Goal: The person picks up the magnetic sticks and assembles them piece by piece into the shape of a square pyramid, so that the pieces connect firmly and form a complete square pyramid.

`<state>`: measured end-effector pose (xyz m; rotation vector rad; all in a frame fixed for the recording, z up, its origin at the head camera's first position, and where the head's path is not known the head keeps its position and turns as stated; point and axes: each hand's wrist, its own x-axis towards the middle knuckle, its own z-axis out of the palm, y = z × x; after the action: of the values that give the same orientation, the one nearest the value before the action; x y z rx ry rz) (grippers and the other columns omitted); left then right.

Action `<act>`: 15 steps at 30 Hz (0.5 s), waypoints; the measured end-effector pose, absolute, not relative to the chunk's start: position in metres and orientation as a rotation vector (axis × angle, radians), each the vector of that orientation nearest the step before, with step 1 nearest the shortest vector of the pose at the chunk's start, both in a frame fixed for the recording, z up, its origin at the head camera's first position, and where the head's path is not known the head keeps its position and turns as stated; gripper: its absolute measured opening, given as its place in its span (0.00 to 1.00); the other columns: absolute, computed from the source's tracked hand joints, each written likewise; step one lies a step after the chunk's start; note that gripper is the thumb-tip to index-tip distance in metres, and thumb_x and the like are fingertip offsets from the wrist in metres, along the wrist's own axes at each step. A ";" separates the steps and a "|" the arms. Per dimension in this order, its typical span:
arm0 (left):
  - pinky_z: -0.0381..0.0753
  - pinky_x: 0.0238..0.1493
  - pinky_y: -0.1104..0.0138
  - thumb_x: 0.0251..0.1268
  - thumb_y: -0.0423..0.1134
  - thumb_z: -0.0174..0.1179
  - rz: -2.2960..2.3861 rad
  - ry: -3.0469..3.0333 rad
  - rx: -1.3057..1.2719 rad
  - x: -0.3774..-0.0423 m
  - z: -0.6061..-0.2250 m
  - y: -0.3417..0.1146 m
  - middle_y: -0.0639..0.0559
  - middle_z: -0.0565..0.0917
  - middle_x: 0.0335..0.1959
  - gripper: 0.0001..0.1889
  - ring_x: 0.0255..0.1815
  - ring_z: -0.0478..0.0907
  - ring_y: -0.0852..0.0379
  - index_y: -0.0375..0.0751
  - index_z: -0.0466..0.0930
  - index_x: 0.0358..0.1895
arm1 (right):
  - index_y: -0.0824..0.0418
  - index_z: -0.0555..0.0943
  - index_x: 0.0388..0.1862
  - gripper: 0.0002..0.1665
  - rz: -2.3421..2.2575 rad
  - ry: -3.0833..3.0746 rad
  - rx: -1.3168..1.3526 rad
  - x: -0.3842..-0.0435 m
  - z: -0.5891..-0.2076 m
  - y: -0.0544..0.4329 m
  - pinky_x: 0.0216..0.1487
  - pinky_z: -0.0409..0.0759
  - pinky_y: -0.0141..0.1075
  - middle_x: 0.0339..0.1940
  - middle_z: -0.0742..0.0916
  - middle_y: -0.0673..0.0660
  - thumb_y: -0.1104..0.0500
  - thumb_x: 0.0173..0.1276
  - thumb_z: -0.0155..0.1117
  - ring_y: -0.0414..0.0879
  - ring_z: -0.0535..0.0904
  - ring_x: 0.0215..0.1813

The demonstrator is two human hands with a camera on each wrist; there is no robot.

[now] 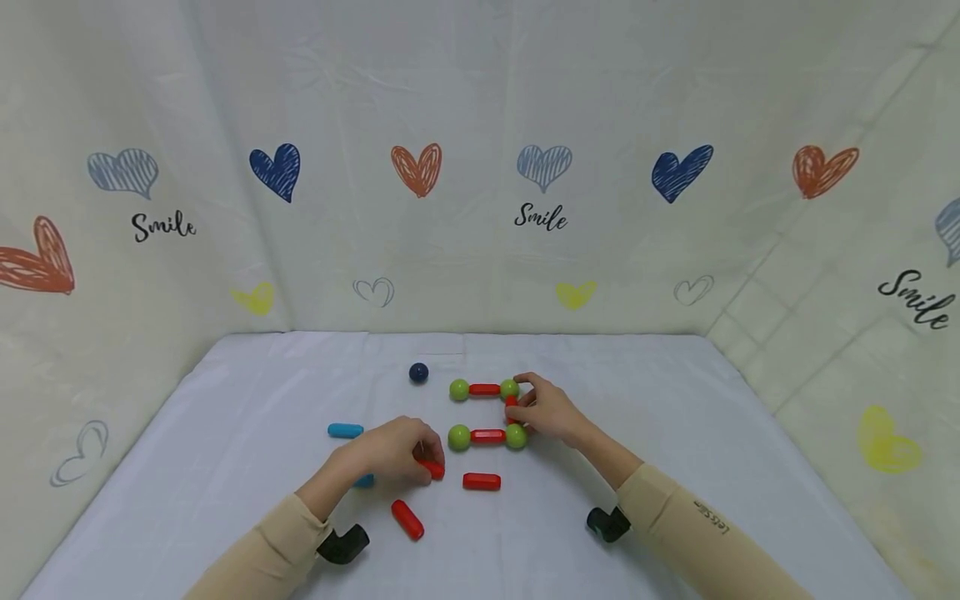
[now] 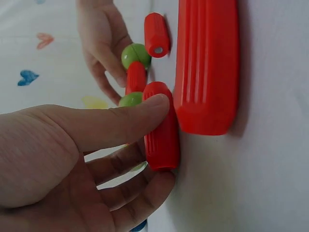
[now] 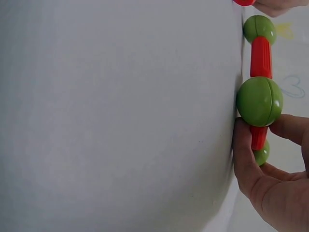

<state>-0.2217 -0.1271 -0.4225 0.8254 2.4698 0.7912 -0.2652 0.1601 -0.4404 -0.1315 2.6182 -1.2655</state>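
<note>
My left hand (image 1: 396, 450) pinches a red ribbed rod (image 2: 163, 133) between thumb and fingers, low over the white cloth. To its right stands a C-shaped frame of red rods joined by green balls, open toward the left. My right hand (image 1: 553, 410) holds the frame's right-hand red rod (image 3: 259, 137), with thumb and fingers on either side of it, close by the near right green ball (image 3: 259, 101). The frame's two left ends are green balls, the far one (image 1: 459, 389) and the near one (image 1: 459, 437).
Two loose red rods, one (image 1: 482, 481) below the frame and another (image 1: 407, 519) nearer me, lie on the cloth. A blue rod (image 1: 345, 430) lies left of my left hand; another (image 1: 364, 481) is partly hidden by it. A dark blue ball (image 1: 418, 372) sits farther back.
</note>
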 end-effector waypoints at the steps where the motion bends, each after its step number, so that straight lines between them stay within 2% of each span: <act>1: 0.81 0.43 0.62 0.61 0.31 0.73 0.799 2.472 0.826 -0.222 -0.423 -0.128 0.60 0.80 0.33 0.08 0.38 0.77 0.57 0.50 0.86 0.38 | 0.62 0.68 0.73 0.35 -1.263 2.620 -0.127 -0.265 -0.440 0.160 0.40 0.84 0.36 0.43 0.83 0.58 0.57 0.71 0.70 0.49 0.80 0.38; 7: 0.81 0.42 0.61 0.65 0.34 0.71 0.927 2.513 0.774 -0.233 -0.425 -0.132 0.59 0.82 0.34 0.06 0.38 0.78 0.55 0.48 0.86 0.42 | 0.61 0.69 0.73 0.35 -1.260 2.624 -0.116 -0.266 -0.442 0.159 0.40 0.83 0.36 0.42 0.83 0.57 0.58 0.71 0.70 0.48 0.79 0.37; 15: 0.82 0.38 0.62 0.65 0.36 0.71 1.160 2.566 0.599 -0.248 -0.424 -0.132 0.55 0.82 0.37 0.10 0.39 0.78 0.54 0.44 0.86 0.48 | 0.61 0.69 0.73 0.35 -1.266 2.620 -0.119 -0.266 -0.441 0.160 0.40 0.83 0.36 0.42 0.83 0.57 0.58 0.71 0.70 0.48 0.79 0.37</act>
<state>-0.2480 -0.1324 -0.4241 0.5991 2.5664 1.1601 -0.2662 0.1595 -0.4415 -0.1186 2.6202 -1.2662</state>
